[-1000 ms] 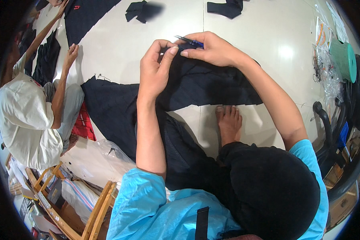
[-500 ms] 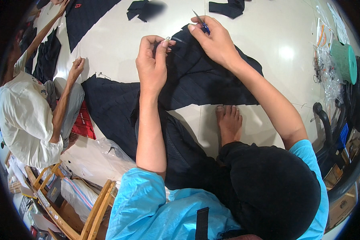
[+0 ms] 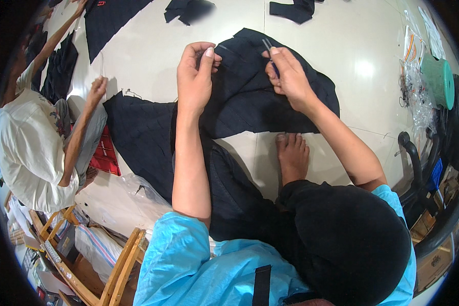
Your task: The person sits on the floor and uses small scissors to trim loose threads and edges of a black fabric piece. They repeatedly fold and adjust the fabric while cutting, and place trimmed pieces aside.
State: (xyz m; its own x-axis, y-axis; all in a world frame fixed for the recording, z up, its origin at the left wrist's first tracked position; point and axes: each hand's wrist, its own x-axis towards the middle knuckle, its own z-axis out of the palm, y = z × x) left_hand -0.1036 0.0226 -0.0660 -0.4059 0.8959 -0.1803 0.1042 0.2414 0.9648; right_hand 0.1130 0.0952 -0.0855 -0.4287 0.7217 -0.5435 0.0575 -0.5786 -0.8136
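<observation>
A dark, pleated piece of cloth (image 3: 250,94) lies across my legs and the floor in front of me. Above its far left edge my left hand (image 3: 195,76) is closed, thumb against the curled fingers. Whatever that pinch holds is too small or too hidden to make out. A short pale streak shows on the cloth beside its fingertips. My right hand (image 3: 293,76) is wrapped round small scissors (image 3: 269,47) with a blue handle, their metal points sticking out past the thumb over the cloth. My bare foot (image 3: 292,153) rests at the cloth's near edge.
On the left a person in a white shirt (image 3: 33,148) sits with a raised fist (image 3: 99,86) near more dark cloth (image 3: 107,25). Dark scraps (image 3: 293,10) lie at the far side. A green spool (image 3: 438,81) and black chair parts (image 3: 415,158) stand right; a wooden frame (image 3: 122,265) lower left.
My right hand has drawn back to the right and toward me with the scissors, its fingers now curled round them. My left hand has barely shifted. The other person's fist has lowered slightly.
</observation>
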